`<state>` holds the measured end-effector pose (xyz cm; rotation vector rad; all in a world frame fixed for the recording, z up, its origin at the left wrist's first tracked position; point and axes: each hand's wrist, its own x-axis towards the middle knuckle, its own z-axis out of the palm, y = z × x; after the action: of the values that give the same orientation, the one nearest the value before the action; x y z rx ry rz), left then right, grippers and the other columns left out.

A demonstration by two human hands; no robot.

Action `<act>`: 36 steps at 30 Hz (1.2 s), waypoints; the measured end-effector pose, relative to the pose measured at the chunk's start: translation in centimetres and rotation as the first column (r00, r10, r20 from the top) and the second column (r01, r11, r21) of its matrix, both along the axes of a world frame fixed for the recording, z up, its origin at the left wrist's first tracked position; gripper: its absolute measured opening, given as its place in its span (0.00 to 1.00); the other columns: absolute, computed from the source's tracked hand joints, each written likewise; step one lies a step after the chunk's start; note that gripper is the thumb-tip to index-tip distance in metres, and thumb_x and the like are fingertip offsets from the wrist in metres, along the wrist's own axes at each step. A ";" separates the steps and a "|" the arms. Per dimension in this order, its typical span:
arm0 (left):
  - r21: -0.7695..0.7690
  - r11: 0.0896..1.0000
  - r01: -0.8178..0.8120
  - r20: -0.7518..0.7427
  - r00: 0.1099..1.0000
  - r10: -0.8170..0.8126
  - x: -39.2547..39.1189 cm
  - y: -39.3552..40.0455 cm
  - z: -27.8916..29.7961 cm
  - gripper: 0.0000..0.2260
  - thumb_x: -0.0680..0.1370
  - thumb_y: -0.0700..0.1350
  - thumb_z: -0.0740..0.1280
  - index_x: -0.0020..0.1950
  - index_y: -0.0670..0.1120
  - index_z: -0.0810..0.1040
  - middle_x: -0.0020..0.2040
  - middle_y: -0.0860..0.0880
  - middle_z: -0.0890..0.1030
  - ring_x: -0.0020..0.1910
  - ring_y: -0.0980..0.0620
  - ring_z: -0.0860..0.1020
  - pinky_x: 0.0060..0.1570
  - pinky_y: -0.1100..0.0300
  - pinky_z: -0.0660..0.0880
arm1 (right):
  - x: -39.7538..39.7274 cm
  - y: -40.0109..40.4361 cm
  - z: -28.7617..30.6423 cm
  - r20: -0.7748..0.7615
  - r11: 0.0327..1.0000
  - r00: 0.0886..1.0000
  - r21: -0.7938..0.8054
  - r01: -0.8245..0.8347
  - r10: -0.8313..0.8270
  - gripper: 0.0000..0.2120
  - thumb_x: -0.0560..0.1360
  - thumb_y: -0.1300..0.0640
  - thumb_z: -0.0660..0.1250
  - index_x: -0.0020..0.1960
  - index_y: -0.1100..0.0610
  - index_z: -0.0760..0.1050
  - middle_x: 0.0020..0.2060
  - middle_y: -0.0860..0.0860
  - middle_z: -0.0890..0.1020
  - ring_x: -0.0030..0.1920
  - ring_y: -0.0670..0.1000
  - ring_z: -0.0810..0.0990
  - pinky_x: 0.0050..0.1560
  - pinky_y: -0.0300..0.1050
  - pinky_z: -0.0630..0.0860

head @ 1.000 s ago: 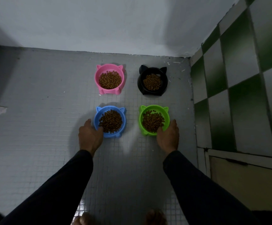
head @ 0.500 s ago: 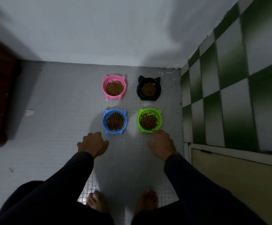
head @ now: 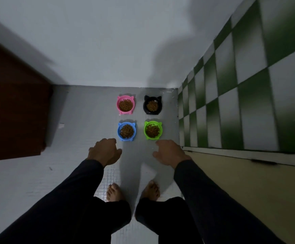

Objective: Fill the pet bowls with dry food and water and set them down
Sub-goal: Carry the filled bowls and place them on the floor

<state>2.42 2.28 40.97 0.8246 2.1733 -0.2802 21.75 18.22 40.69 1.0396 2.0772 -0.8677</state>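
Note:
Four cat-eared bowls of brown dry food stand in a square on the grey tiled floor near the far wall. The pink bowl [head: 125,104] and the black bowl [head: 152,105] form the back row. In front of them are the blue bowl [head: 126,131] and the green bowl [head: 153,130]. My left hand [head: 105,151] hangs just short of the blue bowl with loosely curled fingers and holds nothing. My right hand [head: 169,153] hovers below the green bowl, fingers relaxed, also holding nothing. Neither hand touches a bowl.
A green-and-white checked tile wall [head: 240,95] rises on the right above a beige panel [head: 249,187]. A dark brown wooden door [head: 14,110] stands at the left. My bare feet [head: 132,191] are on the floor below the hands.
Both hands have let go of the blue and green bowls and drawn back toward me. The view has risen and pulled away, so the bowls look smaller and my feet show.

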 end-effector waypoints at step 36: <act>0.398 0.859 0.322 -0.247 0.939 -0.238 3.6 4.7 46.1 0.28 0.80 0.62 0.65 0.77 0.52 0.69 0.74 0.46 0.73 0.70 0.44 0.73 0.68 0.44 0.73 | 6.6 -0.4 47.9 -0.283 0.864 0.957 0.466 0.190 -0.059 0.19 0.77 0.47 0.64 0.65 0.54 0.74 0.62 0.54 0.78 0.61 0.57 0.76 0.61 0.56 0.76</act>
<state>5.97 7.01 87.12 1.4277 2.3260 -0.0104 28.39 17.80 88.57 1.3996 2.5572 -0.5653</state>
